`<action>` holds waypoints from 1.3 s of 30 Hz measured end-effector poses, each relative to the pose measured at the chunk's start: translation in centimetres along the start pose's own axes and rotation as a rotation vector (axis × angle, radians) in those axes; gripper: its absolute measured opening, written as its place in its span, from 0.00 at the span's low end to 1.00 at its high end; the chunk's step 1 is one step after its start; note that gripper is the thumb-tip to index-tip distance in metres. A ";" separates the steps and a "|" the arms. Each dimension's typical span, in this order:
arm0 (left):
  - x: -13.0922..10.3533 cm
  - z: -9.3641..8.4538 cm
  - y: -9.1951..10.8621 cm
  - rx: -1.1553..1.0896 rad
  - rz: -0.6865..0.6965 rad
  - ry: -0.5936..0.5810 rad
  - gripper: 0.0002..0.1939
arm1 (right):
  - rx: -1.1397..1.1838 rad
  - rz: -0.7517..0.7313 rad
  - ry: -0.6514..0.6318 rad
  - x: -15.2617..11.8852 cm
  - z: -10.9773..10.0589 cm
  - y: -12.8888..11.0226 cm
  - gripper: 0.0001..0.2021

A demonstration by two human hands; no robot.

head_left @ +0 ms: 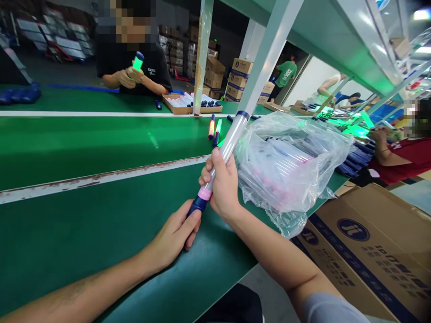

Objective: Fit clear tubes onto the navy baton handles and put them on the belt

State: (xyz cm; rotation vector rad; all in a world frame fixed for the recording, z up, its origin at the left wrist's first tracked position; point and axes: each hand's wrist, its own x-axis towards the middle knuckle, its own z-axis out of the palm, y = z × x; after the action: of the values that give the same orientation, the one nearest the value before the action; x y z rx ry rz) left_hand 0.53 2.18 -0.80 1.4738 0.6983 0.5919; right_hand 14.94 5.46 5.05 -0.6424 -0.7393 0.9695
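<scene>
A light stick (229,140) with a clear tube, a pink band and dark blue ends slants up and away from me over the green table. My left hand (182,226) wraps round its dark blue handle (198,205) at the lower end. Higher up, my right hand (223,184) grips the clear tube just above the pink band, thumb along it. The stick is unlit. Right of my right hand lies a clear plastic bag (289,161) full of similar tubes with pink bands.
Two lit sticks, one red (211,127) and one green (218,130), lie beyond my hands. A metal post (269,49) rises behind the stick. Across the table a co-worker (133,72) holds a green-lit stick near a cardboard tray (178,109). Cardboard boxes (367,242) stand at right.
</scene>
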 end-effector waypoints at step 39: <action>1.1 -0.6 2.2 -0.321 -0.190 0.153 0.17 | 0.085 -0.012 0.009 1.5 -3.3 0.1 0.13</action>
State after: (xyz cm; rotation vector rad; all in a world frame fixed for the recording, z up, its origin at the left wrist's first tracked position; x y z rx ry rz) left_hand 1.00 3.42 1.30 1.0600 0.8116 0.6415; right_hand 18.07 6.34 3.38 -0.5672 -0.6890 0.9816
